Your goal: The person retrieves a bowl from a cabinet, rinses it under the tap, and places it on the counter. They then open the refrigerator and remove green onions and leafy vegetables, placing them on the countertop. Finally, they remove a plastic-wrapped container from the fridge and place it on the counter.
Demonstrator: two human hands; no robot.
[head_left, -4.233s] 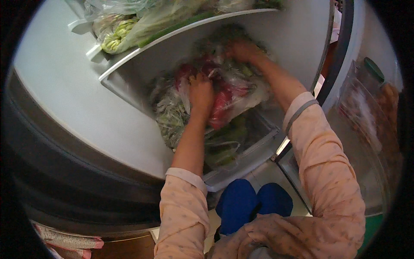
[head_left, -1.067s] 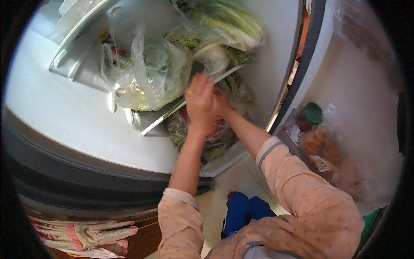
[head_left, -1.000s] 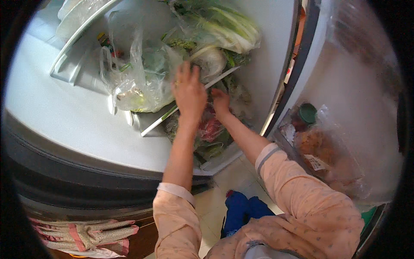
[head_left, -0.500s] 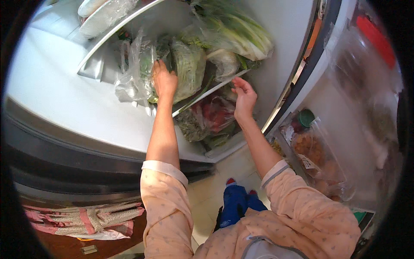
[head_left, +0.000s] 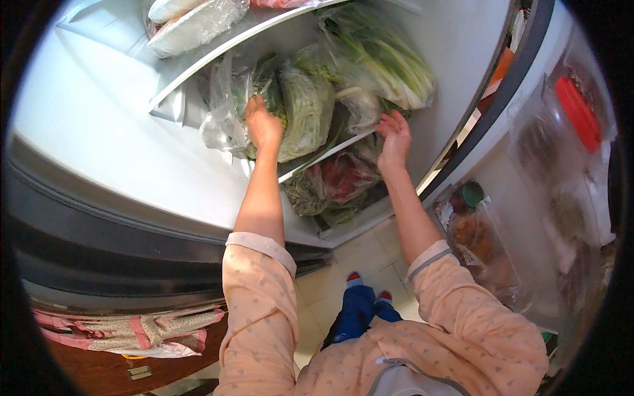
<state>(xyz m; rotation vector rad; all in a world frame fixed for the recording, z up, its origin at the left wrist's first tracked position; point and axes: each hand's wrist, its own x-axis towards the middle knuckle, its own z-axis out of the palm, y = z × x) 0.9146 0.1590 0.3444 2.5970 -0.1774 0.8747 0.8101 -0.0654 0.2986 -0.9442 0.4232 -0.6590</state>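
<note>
I look into an open fridge. My left hand [head_left: 263, 125] presses on a clear plastic bag of green leafy vegetables [head_left: 300, 112] lying on a glass shelf [head_left: 317, 155]; its fingers curl onto the bag. My right hand [head_left: 395, 135] is open at the shelf's front edge, fingers spread, just below a small bagged pale vegetable [head_left: 360, 105]. A long bag of green stalks [head_left: 386, 63] lies behind it. Below the shelf sits the crisper drawer [head_left: 356, 218] with bagged red and green produce [head_left: 343, 178].
An upper shelf holds white bagged packages [head_left: 195, 23]. The open fridge door [head_left: 541, 198] on the right carries bags, a green-lidded jar [head_left: 471, 194] and a red-lidded container [head_left: 579, 112]. A striped cloth [head_left: 132, 330] lies at lower left. My feet [head_left: 363, 297] stand on pale tiles.
Both hands have risen out of the crisper drawer to the shelf above. The left hand moved onto the bag of greens and the right hand separated from it, reaching the shelf edge.
</note>
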